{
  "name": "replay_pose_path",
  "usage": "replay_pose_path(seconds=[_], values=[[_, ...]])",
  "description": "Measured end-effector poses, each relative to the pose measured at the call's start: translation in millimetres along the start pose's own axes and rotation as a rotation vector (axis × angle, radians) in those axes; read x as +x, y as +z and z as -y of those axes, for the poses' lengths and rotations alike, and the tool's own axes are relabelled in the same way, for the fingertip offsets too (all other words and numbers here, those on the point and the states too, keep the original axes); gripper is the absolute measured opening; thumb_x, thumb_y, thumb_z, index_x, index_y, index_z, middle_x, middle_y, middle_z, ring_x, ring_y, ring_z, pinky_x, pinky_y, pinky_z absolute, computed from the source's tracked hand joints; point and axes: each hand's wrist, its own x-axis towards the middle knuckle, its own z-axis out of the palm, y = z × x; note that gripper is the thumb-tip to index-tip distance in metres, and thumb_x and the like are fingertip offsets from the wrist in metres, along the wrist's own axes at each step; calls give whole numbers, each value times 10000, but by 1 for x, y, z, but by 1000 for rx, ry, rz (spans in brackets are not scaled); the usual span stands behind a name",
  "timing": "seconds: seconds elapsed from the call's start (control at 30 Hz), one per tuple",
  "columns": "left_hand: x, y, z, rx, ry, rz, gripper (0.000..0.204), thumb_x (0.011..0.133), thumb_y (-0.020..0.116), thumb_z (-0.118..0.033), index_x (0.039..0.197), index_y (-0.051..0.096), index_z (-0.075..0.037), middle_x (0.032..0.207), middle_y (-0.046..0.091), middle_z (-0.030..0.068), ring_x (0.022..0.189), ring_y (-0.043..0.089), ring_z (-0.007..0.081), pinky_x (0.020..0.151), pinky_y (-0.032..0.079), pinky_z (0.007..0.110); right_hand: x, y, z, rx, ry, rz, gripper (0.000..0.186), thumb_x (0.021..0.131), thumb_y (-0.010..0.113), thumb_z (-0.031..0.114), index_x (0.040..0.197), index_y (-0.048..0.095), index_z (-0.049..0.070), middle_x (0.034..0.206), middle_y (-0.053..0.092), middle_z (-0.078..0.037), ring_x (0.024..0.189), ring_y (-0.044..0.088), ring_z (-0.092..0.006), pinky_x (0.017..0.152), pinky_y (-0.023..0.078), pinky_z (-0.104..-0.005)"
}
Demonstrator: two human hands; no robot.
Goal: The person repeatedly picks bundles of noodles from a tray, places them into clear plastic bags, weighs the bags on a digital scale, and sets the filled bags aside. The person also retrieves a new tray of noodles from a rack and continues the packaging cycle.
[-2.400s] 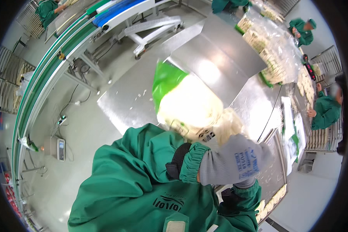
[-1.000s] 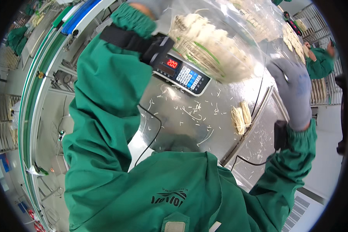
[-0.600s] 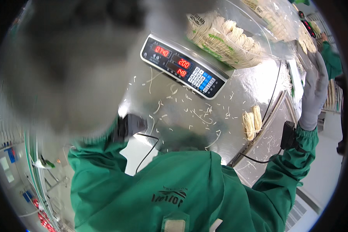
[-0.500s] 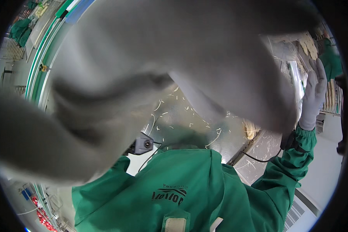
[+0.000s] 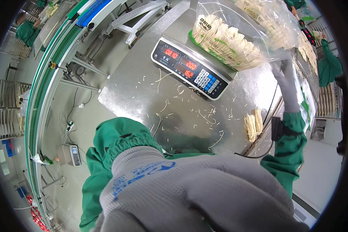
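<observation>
My left hand (image 5: 205, 189), in a grey knit glove with blue print, fills the lower middle close to the camera. Its back shows, while its fingertips are hidden past the lower edge. On the right, my gloved right hand (image 5: 288, 87) reaches up to the end of a clear plastic bag (image 5: 255, 38), its somewhat blurred fingers stretched out and apart. Whether they touch the bag cannot be made out. Pale noodle bundles (image 5: 224, 36) fill this green-printed bag, which lies on a digital scale (image 5: 189, 69) with lit red displays.
The scale stands on a steel table (image 5: 143, 91) strewn with noodle scraps. Two tied noodle bundles (image 5: 253, 125) lie at the table's right. A green-edged conveyor (image 5: 40, 100) curves along the left. Another scale (image 5: 71, 155) sits low at left. Co-workers in green (image 5: 27, 33) are at far left and right.
My left hand has dropped from across the upper view to the lower middle, uncovering the scale and bag. My right hand has shifted left, toward the bag's end.
</observation>
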Motion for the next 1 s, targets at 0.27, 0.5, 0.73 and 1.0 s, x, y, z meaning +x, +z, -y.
replay_pose_path(seconds=[0.27,0.5,0.73,1.0], values=[[-18,6,32,108,-21,-250,658,1005,231,-501,1249,423,79,862,662,194,853,603,345,812,468,443,14,35,19,470,83,-294,286,971,550,240,1074,655,-6,947,677,-45,871,599,-115,831,468,-264],[-109,41,85,-200,-992,-527,475,1037,290,-269,1348,407,70,1029,643,176,1063,581,242,960,432,362,5,-104,-21,185,177,-493,345,1017,428,273,952,657,24,828,624,-31,788,569,-109,741,462,-253],[-170,110,167,-138,-1476,-574,348,988,363,-105,1285,501,12,1004,664,106,847,630,165,806,495,292,82,-70,-134,340,94,-374,216,870,534,66,1051,625,-10,990,639,-89,945,623,-203,871,496,-325],[-231,146,285,951,-1147,24,490,897,504,-233,1296,452,45,1304,459,269,1210,433,436,1030,342,494,122,-56,-294,119,158,-480,302,908,534,307,1044,674,76,1044,675,-157,988,629,-316,869,475,-372]])
